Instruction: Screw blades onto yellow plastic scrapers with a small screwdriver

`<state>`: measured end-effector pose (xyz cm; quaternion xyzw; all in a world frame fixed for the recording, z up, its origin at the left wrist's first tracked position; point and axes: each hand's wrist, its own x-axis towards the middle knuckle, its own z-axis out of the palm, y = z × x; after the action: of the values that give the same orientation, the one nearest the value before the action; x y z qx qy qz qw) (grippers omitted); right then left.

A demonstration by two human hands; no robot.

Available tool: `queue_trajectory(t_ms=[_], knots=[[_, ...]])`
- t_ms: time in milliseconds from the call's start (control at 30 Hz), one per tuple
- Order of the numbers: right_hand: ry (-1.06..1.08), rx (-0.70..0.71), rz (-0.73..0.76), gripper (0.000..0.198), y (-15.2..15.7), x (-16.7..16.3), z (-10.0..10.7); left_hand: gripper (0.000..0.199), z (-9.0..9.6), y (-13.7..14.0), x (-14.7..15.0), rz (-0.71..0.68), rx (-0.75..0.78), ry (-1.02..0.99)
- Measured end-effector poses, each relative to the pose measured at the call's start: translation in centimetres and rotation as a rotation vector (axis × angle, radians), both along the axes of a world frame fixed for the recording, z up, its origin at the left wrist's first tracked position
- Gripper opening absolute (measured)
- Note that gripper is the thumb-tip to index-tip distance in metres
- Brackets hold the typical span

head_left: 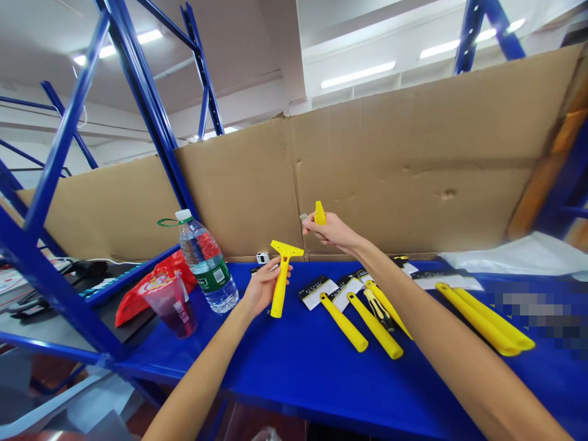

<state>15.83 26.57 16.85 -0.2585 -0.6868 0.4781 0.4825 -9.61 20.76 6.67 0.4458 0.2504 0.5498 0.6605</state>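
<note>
My left hand (261,286) is closed round the handle of a yellow scraper (279,288), its wide T-shaped head pointing up. Higher and to the right, my right hand (337,233) grips a small yellow plastic piece (320,212) standing up from the fingers. A small greyish bit (304,217) shows at its fingertips; I cannot tell what it is. Below the right arm, several yellow scrapers (343,323) lie on the blue table (285,361), their heads over black-and-white packaging cards (318,292). Among them lies a black-and-cream screwdriver handle (378,310).
At left stand a water bottle (209,263) and a cup of red drink (174,309), beside a red bag (151,285). More yellow scrapers (482,318) and clear plastic wrap (509,254) lie at right. A cardboard wall (413,165) and blue rack posts (142,92) bound the table.
</note>
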Motion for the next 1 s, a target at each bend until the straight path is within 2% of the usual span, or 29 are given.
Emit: queue_trajectory(t_ms=[233, 400, 533, 633, 800, 900, 1000], knots=[[-0.051, 0.020, -0.122, 0.036, 0.4, 0.2, -0.3, 0.054, -0.2, 0.0, 0.1, -0.018, -0.001, 0.004], [-0.123, 0.012, -0.087, 0.048, 0.2, 0.2, -0.4, 0.055, -0.1, -0.1, 0.2, -0.018, -0.002, 0.013], [-0.078, -0.025, -0.043, 0.051, -0.2, -0.1, -0.2, 0.055, 0.0, -0.3, 0.3, -0.009, -0.022, 0.012], [-0.037, 0.037, -0.070, 0.049, -0.3, -0.2, 0.1, 0.057, 0.1, -0.4, 0.4, -0.011, -0.027, 0.011], [0.053, 0.200, -0.350, 0.051, -0.2, 0.1, 0.6, 0.053, 0.2, -0.5, 0.4, -0.018, -0.017, 0.015], [0.009, 0.227, -0.354, 0.043, -0.4, 0.2, 0.8, 0.053, 0.3, -0.5, 0.4, -0.016, -0.019, 0.013], [-0.115, 0.240, -0.282, 0.038, -0.7, 0.0, 0.7, 0.054, 0.4, -0.7, 0.6, -0.024, -0.024, 0.022]])
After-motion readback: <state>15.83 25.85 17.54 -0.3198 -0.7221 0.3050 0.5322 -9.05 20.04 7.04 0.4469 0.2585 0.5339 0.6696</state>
